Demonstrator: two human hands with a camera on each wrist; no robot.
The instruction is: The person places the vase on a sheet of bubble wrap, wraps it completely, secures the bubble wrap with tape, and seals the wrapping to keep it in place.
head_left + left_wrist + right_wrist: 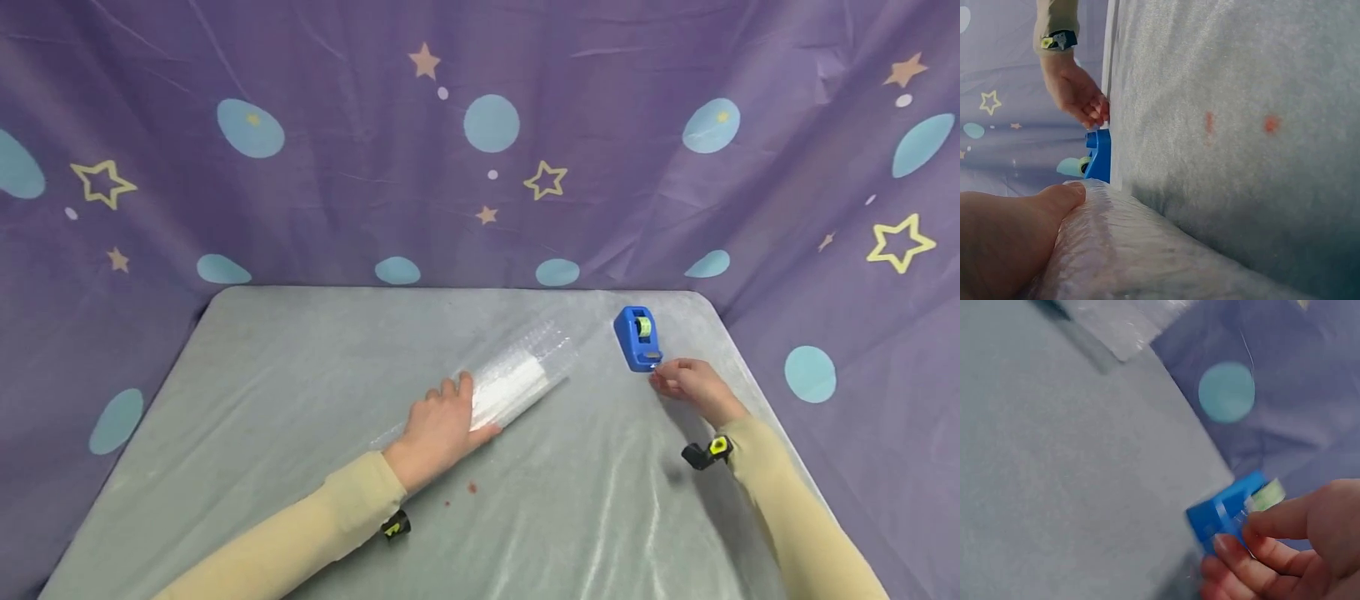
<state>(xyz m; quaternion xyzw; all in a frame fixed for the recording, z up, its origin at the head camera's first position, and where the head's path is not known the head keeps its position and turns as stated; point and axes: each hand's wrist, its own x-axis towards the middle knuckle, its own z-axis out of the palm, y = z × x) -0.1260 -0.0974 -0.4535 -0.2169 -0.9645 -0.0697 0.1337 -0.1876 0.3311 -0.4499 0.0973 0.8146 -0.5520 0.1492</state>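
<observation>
A roll of clear bubble wrap [551,346] lies diagonally mid-table, with something white [513,387] showing through it. My left hand [438,425] holds the roll from above, fingers over its far side and thumb along the near side. In the left wrist view the thumb presses on the crinkled wrap [1129,250]. Toward the back right stands a blue tape dispenser [626,333] with a small roll of tape [643,327]. My right hand [693,387] is at the dispenser's cutting end, thumb and forefinger pinching the end of the clear tape; the other fingers are loosely bent.
A pale grey cloth covers the table [322,358], with small red spots [472,487] in front of the left hand. Purple curtains [360,167] with stars and dots surround the table at the back and both sides. Each wrist wears a small black camera [705,454].
</observation>
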